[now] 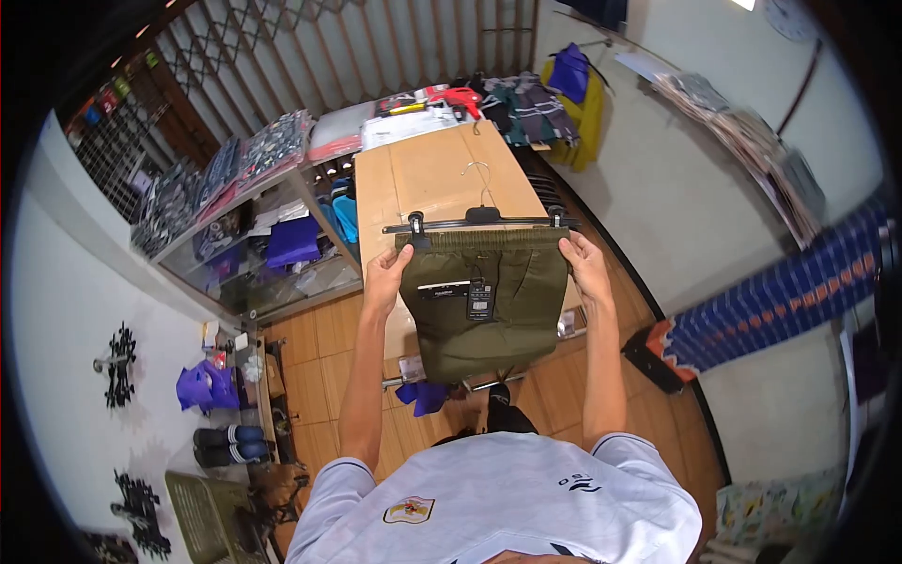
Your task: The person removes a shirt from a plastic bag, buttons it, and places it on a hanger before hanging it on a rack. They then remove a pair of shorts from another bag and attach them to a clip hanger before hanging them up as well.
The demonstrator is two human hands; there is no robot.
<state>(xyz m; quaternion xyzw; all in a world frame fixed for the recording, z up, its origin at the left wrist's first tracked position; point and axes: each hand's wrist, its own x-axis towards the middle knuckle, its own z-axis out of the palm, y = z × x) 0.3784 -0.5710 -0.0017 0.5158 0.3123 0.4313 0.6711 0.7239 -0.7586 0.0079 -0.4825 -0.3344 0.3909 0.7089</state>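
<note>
A pair of olive-green shorts [531, 301] hangs from a black clip hanger [489, 224] in front of me, over the near end of the wooden table. My left hand [383, 280] pinches the left end of the elastic waistband, thumb in front. The other end of the waistband is gripped by my right hand [588, 270] in the same way. Both hanger clips sit on the waistband near my hands, and the metal hook points away from me. Black printed tags [480, 300] hang on the front of the shorts.
A wooden table [432, 174] extends ahead. To the left stands a glass display case [282, 221] with folded packaged clothes. More garments [526, 108] lie at the back before a folding gate. A blue patterned roll [770, 301] juts in from the right. Purple bags [207, 385] hang at left.
</note>
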